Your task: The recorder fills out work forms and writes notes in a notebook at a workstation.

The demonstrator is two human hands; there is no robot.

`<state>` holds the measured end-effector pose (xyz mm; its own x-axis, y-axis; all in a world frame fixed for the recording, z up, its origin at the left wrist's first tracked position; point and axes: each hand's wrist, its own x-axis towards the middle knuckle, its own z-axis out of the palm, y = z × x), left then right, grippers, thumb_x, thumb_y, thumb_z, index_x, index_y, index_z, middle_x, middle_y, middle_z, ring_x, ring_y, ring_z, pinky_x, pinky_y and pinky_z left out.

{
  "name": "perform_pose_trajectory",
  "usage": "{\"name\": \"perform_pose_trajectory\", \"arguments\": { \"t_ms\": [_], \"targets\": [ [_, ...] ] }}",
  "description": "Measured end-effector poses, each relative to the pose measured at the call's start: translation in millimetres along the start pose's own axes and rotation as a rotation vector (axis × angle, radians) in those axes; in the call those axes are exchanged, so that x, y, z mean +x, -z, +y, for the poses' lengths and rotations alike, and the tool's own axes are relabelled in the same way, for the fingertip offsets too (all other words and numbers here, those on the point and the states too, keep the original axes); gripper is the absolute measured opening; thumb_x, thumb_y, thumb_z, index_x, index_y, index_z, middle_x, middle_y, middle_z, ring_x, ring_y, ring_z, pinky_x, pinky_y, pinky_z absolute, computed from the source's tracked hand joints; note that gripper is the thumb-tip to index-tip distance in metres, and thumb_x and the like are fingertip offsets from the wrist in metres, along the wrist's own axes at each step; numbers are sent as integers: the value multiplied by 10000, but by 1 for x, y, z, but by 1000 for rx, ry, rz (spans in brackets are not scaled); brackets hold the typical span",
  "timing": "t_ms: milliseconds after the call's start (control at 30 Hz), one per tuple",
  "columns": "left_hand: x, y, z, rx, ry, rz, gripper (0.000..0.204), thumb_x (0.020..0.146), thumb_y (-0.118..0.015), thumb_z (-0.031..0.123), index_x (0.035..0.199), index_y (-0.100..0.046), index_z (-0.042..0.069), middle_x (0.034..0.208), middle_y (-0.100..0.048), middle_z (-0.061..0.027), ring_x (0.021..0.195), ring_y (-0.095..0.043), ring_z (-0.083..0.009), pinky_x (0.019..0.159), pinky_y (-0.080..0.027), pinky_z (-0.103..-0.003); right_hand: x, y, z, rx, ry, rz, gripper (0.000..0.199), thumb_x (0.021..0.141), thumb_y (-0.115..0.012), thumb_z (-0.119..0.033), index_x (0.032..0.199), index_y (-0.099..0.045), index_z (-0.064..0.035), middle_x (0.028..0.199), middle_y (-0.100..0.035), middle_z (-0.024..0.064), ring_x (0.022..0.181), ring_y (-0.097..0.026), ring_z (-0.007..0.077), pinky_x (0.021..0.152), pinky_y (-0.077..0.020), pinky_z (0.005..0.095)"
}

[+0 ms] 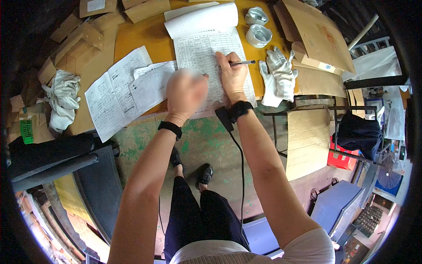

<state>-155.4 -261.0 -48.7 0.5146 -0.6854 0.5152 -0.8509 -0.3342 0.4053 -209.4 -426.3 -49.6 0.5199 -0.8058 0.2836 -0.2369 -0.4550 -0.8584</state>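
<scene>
Your head camera looks down at the printed sheet from its near side, fairly close. You also see floor nearer than the sheet.

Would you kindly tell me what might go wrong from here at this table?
The black cable dangling near the right hand could snag, jerking its pen. The curled-back sheets might flop over the form. The open notebook overhangs the front of the table; a nudge might drop it.

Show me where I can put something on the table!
Bare yellow tabletop lies between the open notebook and the curled page; a smaller patch, between the metal pots and the right cardboard box. It's crowded around the left hand, right hand and gloves.
</scene>
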Motion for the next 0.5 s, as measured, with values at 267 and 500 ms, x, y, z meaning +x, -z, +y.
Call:
{"name": "perform_pose_trajectory", "arguments": {
  "t_ms": [267,500],
  "targets": [
    [-1,-1,-1,-10,1,9,230,824,-699,239,1051,-731,248,801,-425,-20,759,-481,-216,724,-434,-372,0,-1,-1,-21,24,12,360,852,-727,-336,674,-591,-55,571,-575,109,514,-569,313,521,-447,392],
    [1,2,0,-9,-18,24,227,829,-714,201,1053,-747,221,777,-413,-22,730,-477,-218,653,-437,-362,0,-1,-1,0,26,12,379,854,-722,-350,666,-584,-52,573,-581,117,513,-575,318,518,-446,403]
  ]
}}
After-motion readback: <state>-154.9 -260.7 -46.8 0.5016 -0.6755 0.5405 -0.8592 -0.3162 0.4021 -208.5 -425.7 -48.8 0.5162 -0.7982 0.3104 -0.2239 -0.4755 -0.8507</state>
